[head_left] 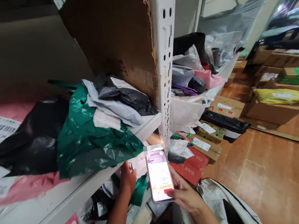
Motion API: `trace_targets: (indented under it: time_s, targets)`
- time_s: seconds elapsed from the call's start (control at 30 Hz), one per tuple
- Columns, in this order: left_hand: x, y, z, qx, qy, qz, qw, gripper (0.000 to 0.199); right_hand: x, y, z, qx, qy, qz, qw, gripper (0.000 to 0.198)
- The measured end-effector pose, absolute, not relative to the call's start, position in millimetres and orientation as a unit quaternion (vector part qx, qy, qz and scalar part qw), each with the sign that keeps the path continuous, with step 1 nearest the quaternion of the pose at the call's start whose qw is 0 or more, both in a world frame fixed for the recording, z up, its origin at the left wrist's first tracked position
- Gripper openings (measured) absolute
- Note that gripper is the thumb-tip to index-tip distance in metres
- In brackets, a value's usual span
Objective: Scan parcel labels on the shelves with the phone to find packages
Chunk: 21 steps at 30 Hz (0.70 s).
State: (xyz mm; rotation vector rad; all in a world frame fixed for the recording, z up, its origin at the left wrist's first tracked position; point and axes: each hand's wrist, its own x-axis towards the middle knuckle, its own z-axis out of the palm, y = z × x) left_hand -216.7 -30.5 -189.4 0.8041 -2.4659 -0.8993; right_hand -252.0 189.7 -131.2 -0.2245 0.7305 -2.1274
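My right hand [185,195] holds a lit smartphone [159,175] upright in front of the white metal shelf [97,175]. My left hand [127,178] reaches toward the shelf's front edge, fingers touching a small label there, just under a green plastic parcel bag [91,141]. Black [33,142], grey [114,110] and pink [20,185] mailer bags lie piled on the same shelf. A green bag [140,189] shows on the lower shelf beneath my left hand.
A cardboard divider [114,29] stands against the white perforated upright [164,47]. More parcels fill the shelf beyond. Cardboard boxes [225,108], a red bag [192,166] and a yellow bag [279,96] lie on the wooden floor [265,176]. A white bag [226,206] sits below my right arm.
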Motion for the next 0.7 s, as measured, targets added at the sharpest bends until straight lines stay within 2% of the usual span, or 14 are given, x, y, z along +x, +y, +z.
trace_targets:
  time_s: [0.1,0.33,0.47,0.57,0.7]
  targets:
    - [-187,-23,-178,0.286,-0.864,-0.358,0.209,0.056,-235,229,-147,-0.015,0.299,-0.87,0.391,0.078]
    - [-69,-16,-159,0.265,-0.848,-0.403,0.218,0.054,-152,311,-175,0.091,0.327,-0.898,0.281,0.055]
    - [28,-21,-189,0.301,-0.839,-0.413,0.184,0.059,-72,335,-172,0.174,0.303,-0.913,0.211,0.06]
    - [107,-17,-228,0.34,-0.831,-0.416,0.148,0.06,-10,359,-176,0.216,0.32,-0.897,0.216,0.052]
    - [200,-1,-282,0.374,-0.835,-0.393,0.089,0.047,54,399,-198,0.14,0.429,-0.863,0.228,0.041]
